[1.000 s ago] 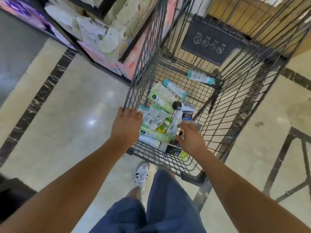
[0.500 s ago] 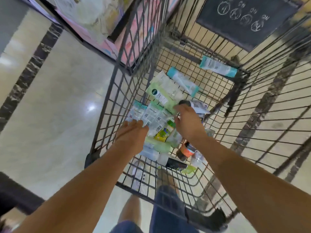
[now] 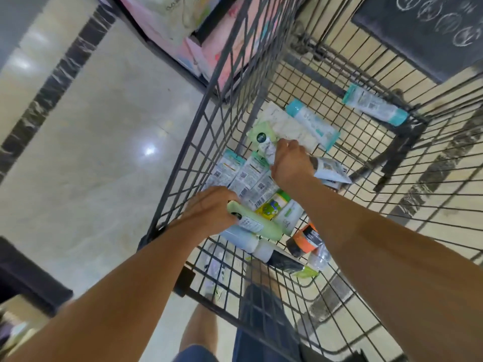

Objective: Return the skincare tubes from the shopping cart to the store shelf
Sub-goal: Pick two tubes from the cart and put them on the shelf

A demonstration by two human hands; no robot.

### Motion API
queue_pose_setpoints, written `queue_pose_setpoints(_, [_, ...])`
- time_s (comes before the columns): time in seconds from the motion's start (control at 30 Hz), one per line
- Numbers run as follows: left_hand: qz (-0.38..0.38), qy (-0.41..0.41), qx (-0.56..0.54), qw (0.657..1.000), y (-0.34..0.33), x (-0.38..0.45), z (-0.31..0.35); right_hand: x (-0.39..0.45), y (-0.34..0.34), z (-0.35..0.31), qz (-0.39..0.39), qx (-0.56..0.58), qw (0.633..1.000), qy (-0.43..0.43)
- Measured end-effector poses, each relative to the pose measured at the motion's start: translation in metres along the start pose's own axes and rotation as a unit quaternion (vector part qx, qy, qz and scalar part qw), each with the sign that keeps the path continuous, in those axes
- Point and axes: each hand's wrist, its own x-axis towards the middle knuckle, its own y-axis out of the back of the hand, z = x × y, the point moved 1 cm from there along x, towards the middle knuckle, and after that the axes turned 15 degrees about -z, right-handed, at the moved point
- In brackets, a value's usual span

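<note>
Both hands are down inside the wire cart [image 3: 209, 105], among a heap of tubes on its floor. The left hand [image 3: 209, 210] has its grip closed around a pale green tube [image 3: 258, 226], which lies slanted across the near part of the pile with its printed label facing up. The right hand [image 3: 290, 165] is further in; its fingers curl over a second green tube [image 3: 261, 138] with a dark round logo, and the grip seems to be grasping that tube's lower part, though the back of the hand hides the fingertips.

Between the two hands lie three white tubes [image 3: 245, 178] side by side, barcodes up. Just beside the left hand's tube are a yellow-green bottle [image 3: 271, 206] and a white tube [image 3: 288, 218]. Nearer the person lie an orange and black tube [image 3: 305, 239] and a black one [image 3: 285, 261]. Beyond the right hand rests a white tube with teal ends [image 3: 311, 124], touching a white pack [image 3: 285, 124]. Another teal-capped tube [image 3: 373, 104] lies well apart in the far corner, against a dark bar. A grey tube [image 3: 329, 169] pokes out from under the right wrist.

Outside the cart, on the left, stands a shelf unit [image 3: 167, 30] with pink and white packs, on a glossy tiled floor [image 3: 91, 152].
</note>
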Motion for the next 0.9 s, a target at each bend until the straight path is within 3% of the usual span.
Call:
queue_pose_setpoints(0.17, [-0.04, 0.016, -0.157, 0.987, -0.004, 0.015, -0.012, 0.005, 0.006, -0.001, -0.018, 0.033, 0.999, -0.003])
queue_pose_setpoints(0.3, [-0.039, -0.008, -0.232, 0.972, -0.004, 0.021, -0.011, 0.001, 0.004, 0.006, -0.031, 0.167, 0.985, 0.04])
queue_pose_setpoints(0.5, [0.008, -0.086, -0.321, 0.943, 0.009, 0.01, 0.014, -0.024, 0.004, 0.029, 0.018, 0.381, 0.922, 0.062])
queue_pose_setpoints(0.7, [0.095, -0.164, -0.303, 0.934, 0.023, -0.021, 0.054, -0.085, 0.026, 0.062, 0.067, 0.565, 0.821, 0.054])
queue_pose_setpoints(0.9, [0.14, -0.238, -0.328, 0.904, 0.061, -0.079, 0.095, -0.17, 0.058, 0.079, 0.108, 0.623, 0.772, 0.066])
